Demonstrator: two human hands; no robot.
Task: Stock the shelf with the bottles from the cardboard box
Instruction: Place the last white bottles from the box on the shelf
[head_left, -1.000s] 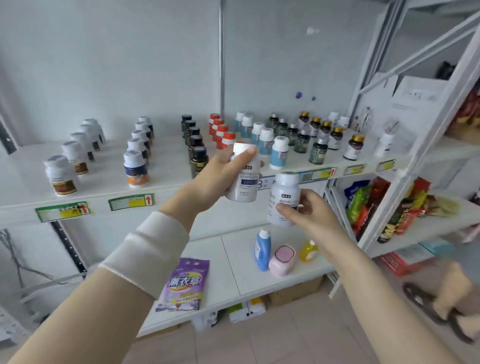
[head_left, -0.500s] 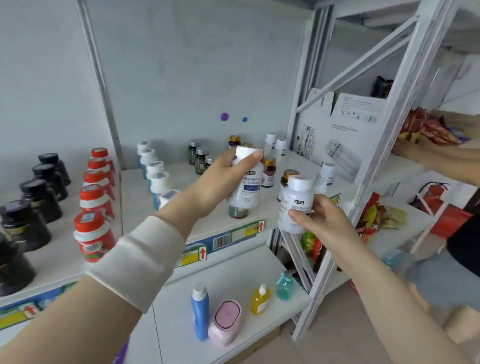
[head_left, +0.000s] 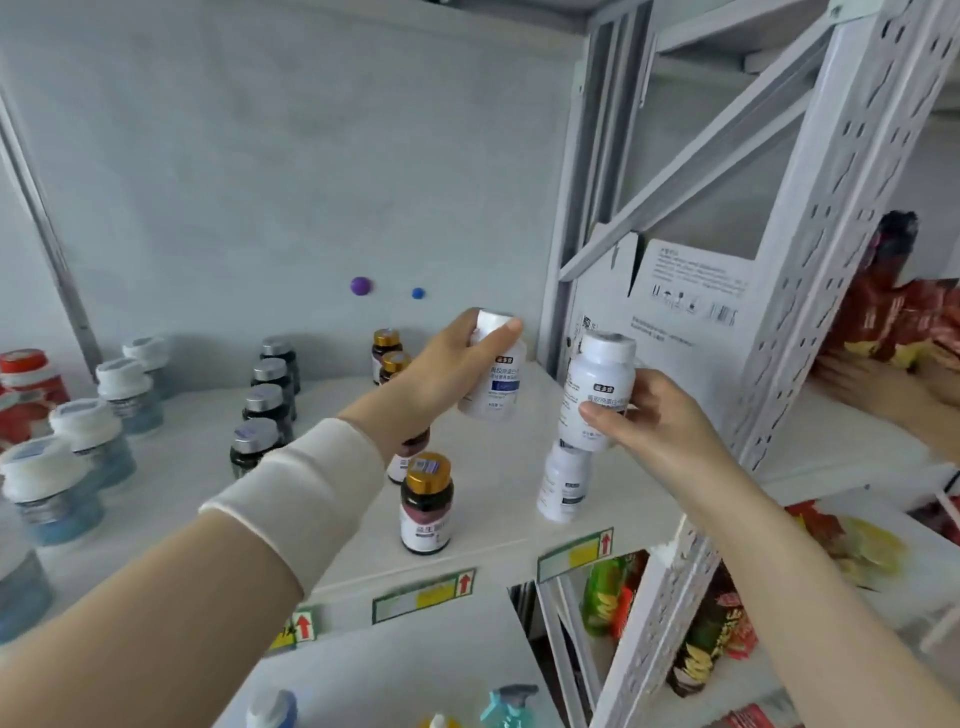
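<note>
Shelf (head_left: 493, 467) nearer, grey wall (head_left: 260, 182), left hand (head_left: 441, 374) gripping bottle (head_left: 496, 387), right hand (head_left: 649, 423) gripping second bottle (head_left: 597, 379)

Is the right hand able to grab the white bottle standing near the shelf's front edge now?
Probably not: the right hand grips its own white bottle just above the standing bottle. Otherwise nothing blocks the way.
</note>
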